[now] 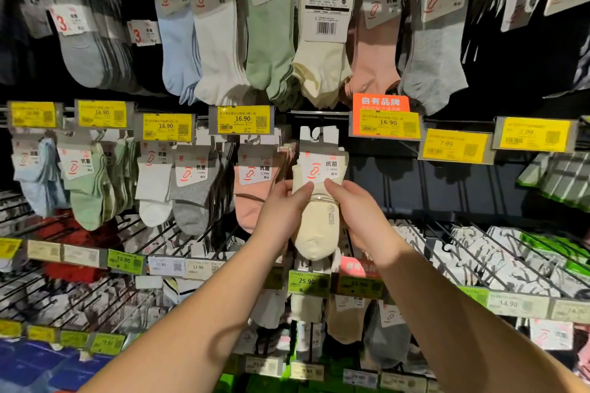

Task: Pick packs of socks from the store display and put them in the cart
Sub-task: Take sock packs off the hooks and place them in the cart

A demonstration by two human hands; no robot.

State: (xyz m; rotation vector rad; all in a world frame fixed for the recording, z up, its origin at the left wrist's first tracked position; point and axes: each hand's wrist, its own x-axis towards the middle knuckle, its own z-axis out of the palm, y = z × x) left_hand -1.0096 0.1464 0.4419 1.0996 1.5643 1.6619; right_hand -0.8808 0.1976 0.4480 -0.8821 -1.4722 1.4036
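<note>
Hanging upright in the middle row of the store display [447, 198], a cream sock pack [317, 226] is held between both hands, its white card header [319, 153] with a hook slot at the top and its toe pointing down. The left hand [282, 214] grips the pack's left edge, thumb laid across the front just under the card and the other fingers hidden behind the pack. The right hand [362, 217] grips the right edge the same way, thumb on the front, its tip nearly meeting the left thumb. Whether the header's hook is on a peg I cannot tell.

Just to the left of the pack hangs a pink sock pack [252, 198], partly covered by the left hand, and further left a grey sock pack [194, 198], a white one and green and pale blue ones. Above the held pack runs a rail of yellow price tags [242, 120] reading 16.90, with an orange sign [381, 102] beside them. The top row carries pale blue, white, green, cream, pink and grey socks. Below the hands, green price tags [308, 282] read 25.90, over more hanging packs. Bare wire pegs [479, 255] slope out at the right.
</note>
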